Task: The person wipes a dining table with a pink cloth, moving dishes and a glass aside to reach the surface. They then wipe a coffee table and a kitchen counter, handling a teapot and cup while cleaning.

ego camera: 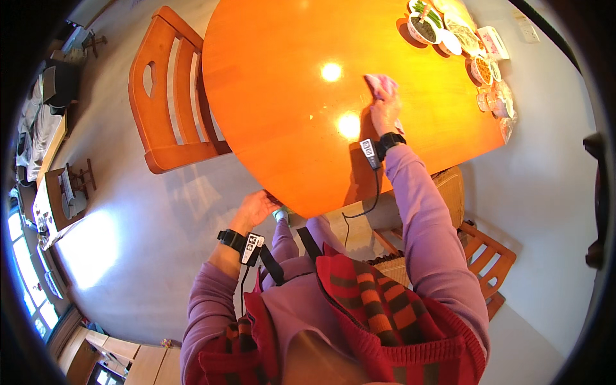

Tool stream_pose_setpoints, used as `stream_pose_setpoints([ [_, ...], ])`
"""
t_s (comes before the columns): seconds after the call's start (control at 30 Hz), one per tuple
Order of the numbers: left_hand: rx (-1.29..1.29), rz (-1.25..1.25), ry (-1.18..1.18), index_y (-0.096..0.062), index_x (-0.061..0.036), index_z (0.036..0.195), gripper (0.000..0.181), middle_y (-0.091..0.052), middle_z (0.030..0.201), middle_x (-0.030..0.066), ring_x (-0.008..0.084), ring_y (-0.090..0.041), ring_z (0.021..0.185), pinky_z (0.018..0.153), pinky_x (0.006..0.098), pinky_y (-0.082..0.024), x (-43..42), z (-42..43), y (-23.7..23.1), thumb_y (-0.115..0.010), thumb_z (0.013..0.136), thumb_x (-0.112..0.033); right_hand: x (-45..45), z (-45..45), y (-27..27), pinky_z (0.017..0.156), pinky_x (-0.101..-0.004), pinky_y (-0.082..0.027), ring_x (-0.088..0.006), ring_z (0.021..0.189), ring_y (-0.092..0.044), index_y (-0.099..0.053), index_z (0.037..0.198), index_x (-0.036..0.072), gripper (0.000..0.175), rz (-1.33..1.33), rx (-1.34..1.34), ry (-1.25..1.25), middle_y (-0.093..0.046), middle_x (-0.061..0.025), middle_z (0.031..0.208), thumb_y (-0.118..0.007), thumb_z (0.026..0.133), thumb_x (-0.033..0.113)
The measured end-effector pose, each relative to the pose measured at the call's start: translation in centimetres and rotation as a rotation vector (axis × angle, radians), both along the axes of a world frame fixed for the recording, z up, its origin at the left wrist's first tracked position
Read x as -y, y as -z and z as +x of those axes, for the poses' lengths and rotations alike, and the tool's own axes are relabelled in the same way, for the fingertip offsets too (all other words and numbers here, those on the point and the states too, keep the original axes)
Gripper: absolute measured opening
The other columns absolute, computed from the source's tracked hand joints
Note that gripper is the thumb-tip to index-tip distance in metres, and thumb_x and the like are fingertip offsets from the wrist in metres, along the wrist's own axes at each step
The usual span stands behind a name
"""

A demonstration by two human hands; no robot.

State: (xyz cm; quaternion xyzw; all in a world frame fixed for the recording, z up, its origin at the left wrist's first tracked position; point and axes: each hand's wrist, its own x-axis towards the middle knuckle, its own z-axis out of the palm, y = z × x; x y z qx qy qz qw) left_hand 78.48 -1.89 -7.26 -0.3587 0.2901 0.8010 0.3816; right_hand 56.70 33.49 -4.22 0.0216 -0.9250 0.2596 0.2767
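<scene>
My right hand [385, 111] presses a pink and white cloth [381, 84] against the glossy orange wooden table [279, 86]. Part of the cloth sticks out past the fingers, and a small end shows by the wrist. Small specks [312, 117] lie on the tabletop to the left of that hand. My left hand [256, 208] is low at the table's near left edge, its fingers slightly apart and no object visible in it. Whether its fingertips touch the edge is hard to tell. Each wrist wears a black strap with a small cabled device.
Bowls of food [423, 29], a bowl of orange bits [481, 70], glass jars [486, 101] and plastic bags crowd the table's far right side by the wall. A wooden chair [163, 96] stands at the left. A wicker chair [450, 192] and another wooden chair [491, 260] are at the right.
</scene>
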Motion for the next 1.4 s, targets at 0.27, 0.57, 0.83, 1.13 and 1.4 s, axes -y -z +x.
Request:
stream_pose_setpoints([
  [0.27,0.002,-0.073,-0.034,-0.049,0.0073,0.114,0.037,-0.054,0.116,0.0208,0.0317,-0.052,0.108,0.099,0.0441,-0.038,-1.0,-0.4,-1.3,-0.034,0.094,-0.02,10.0,4.5,0.3,0.09,-0.045,-0.04,-0.0402,0.098,-0.052,-0.067,0.098,0.006,0.03,-0.257,0.16,-0.265,-0.054,-0.0233,0.112,-0.054,0.072,-0.001],
  [0.57,0.018,0.077,-0.098,-0.048,0.0038,0.117,0.039,-0.054,0.118,0.0192,0.0316,-0.051,0.111,0.101,0.0468,-0.035,0.6,-0.5,0.6,-0.032,0.095,-0.024,2.4,-2.3,-4.5,0.077,-0.0267,-0.046,-0.0158,0.085,-0.054,-0.053,0.118,0.007,0.031,-0.803,0.32,-0.378,-0.058,-0.006,0.1,-0.047,0.088,0.002],
  [0.83,-0.024,0.246,-0.141,-0.043,-0.0047,0.127,0.041,-0.05,0.127,0.0143,0.0299,-0.049,0.116,0.099,0.0478,-0.037,1.0,-1.3,0.5,-0.029,0.097,-0.029,11.9,-3.4,-2.8,0.08,-0.0304,-0.047,-0.0195,0.079,-0.06,-0.057,0.083,0.002,0.018,-1.439,0.506,-0.581,-0.06,-0.0079,0.078,-0.045,0.086,0.016],
  [1.13,0.104,-0.008,-0.031,-0.045,-0.0033,0.125,0.042,-0.053,0.124,0.0154,0.0318,-0.053,0.111,0.096,0.0473,-0.041,0.8,-2.2,-1.3,-0.028,0.097,-0.029,14.4,5.2,-4.2,0.08,-0.0382,-0.045,-0.0347,0.09,-0.055,-0.067,0.103,0.015,0.04,-0.22,0.295,-0.962,-0.062,-0.0142,0.103,-0.053,0.072,-0.006],
  [1.4,-0.004,0.018,-0.012,-0.048,-0.0026,0.122,0.04,-0.055,0.12,0.0145,0.0302,-0.054,0.11,0.094,0.0467,-0.042,1.6,-1.1,0.1,-0.027,0.096,-0.027,11.7,-3.1,-6.3,0.074,-0.0291,-0.047,-0.0236,0.085,-0.061,-0.064,0.105,0.008,0.032,-0.852,0.638,-0.736,-0.063,-0.0132,0.096,-0.049,0.079,-0.003],
])
